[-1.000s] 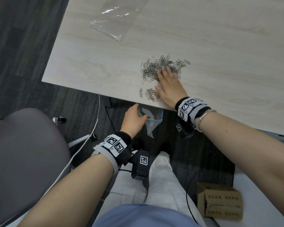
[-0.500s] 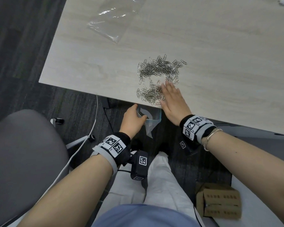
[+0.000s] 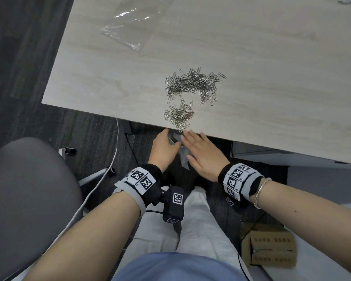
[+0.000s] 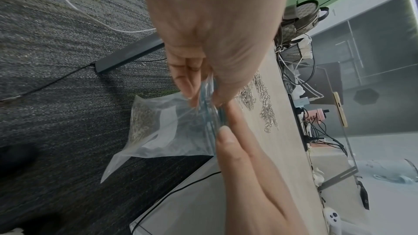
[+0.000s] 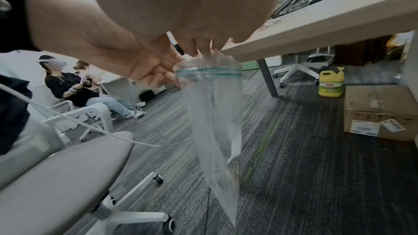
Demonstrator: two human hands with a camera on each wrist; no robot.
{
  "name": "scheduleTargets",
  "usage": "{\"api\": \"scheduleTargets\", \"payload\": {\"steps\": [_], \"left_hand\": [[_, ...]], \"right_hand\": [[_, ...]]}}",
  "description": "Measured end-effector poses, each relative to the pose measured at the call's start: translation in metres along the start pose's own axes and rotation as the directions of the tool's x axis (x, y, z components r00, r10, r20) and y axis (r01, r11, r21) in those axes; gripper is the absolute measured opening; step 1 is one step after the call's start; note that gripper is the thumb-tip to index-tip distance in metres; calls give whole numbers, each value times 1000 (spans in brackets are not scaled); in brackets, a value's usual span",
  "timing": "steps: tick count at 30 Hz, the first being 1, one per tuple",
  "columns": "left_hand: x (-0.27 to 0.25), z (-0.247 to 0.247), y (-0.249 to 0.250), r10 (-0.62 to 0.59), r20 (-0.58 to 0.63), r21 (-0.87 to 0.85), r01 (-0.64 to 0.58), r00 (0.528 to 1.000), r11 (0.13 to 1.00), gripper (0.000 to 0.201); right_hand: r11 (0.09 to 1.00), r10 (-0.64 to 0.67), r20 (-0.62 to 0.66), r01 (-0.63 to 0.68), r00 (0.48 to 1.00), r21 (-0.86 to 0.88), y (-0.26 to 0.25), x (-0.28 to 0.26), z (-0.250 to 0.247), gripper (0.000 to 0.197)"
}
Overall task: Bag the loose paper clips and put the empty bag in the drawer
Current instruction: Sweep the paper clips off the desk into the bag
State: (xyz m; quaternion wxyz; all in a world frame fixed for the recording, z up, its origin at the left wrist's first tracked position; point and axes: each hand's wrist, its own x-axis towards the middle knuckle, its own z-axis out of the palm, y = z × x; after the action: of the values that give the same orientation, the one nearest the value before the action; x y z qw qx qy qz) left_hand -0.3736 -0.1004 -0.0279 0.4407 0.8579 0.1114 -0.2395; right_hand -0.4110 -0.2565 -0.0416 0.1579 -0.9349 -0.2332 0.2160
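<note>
I hold the limp, slick bag (image 4: 172, 128) by its zip rim in the pinching left hand (image 3: 164, 148); right hand (image 3: 201, 154) fingers straight, seemingly touching it below the desk (image 3: 272, 78) edge.

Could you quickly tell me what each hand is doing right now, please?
Left hand: pinching the rim of the zip bag just below the desk edge.
Right hand: open, straight fingers against the bag's mouth.

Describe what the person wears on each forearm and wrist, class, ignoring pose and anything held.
Both forearms are bare. Each wrist carries a black-and-grey band set with white square black-patterned markers. A small black camera box hangs beneath the left band. The right wrist also has a thin metal bracelet.
</note>
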Motion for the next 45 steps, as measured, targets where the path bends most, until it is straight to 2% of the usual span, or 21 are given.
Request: {"api": "scheduleTargets", "payload": {"steps": [3,7,13,19,22,25,27,30,32,35,38,42,45], "left_hand": [[0,-1,0,6,2,12,-6,1000,1000,40],[1,-3,-1,8,28,40,-10,1000,999,52],[0,-12,0,15,-2,31,-15,1000,999,44],[-1,-13,-1,18,15,-1,-18,1000,1000,29],[-2,-14,2,6,7,-2,-6,1000,1000,32],[-3,-14,2,4,8,-2,-4,1000,1000,34],[-4,-15,2,-4,9,7,4,1000,1000,39],[-4,-17,-1,-6,12,0,6,1000,1000,42],[-3,-19,-3,-6,2,-18,6,1000,1000,42],[-2,-22,-3,-16,-9,-13,16,1000,1000,45],[-1,-21,-3,-22,-13,3,22,1000,1000,44],[0,-19,-4,-24,-13,19,24,1000,1000,43],[1,-18,-6,-20,-9,-16,19,1000,1000,31]], "right_hand": [[999,-37,-29,38,999,24,2,0,-6,62],[998,58,-118,-56,991,27,12,25,-22,58],[993,84,-63,-89,994,-79,11,45,-25,57],[994,-5,10,7,1000,-106,5,21,-6,64],[994,-59,34,61,998,-90,0,15,-2,63],[996,-89,-4,89,996,-25,-2,12,-6,60],[998,-63,-66,64,996,4,1,17,-12,58],[995,93,-140,-86,986,57,8,32,-23,56],[983,178,-134,-170,975,67,12,41,-27,56],[979,202,-94,-201,975,27,12,45,-25,57],[986,167,-64,-169,984,-15,6,38,-16,59],[996,63,-13,-64,998,-56,-5,25,-5,59],[999,-32,21,33,999,-38,-11,18,1,62]]}}
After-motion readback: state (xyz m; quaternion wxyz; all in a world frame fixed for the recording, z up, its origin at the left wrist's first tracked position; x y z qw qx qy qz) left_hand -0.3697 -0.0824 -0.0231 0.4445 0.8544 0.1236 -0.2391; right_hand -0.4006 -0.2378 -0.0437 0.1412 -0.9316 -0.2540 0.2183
